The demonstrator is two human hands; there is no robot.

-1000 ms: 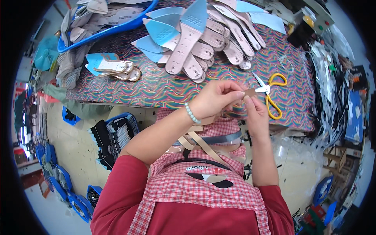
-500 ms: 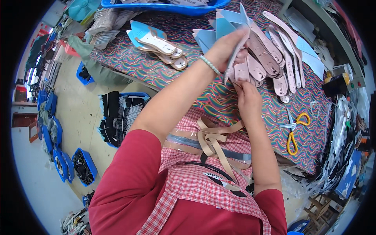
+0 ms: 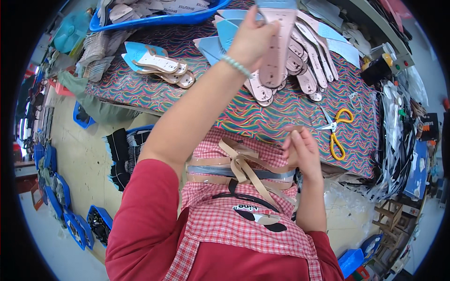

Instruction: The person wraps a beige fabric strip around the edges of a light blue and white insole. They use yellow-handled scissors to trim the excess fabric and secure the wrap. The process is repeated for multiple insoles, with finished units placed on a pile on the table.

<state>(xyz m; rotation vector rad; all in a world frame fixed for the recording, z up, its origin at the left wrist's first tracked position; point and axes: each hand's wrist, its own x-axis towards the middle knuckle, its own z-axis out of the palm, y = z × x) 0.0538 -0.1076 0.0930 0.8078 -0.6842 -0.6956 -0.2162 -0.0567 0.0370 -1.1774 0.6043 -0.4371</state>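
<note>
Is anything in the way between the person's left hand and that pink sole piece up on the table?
Nothing visible. The left hand is already on the pink sole piece, gripping its upper end over the fan of other pink soles. The right hand is apart, near the table edge, pinching a small tan piece.

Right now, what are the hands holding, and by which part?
Left hand grips a pink insole at its upper end; right hand pinches a small tan piece.
</note>
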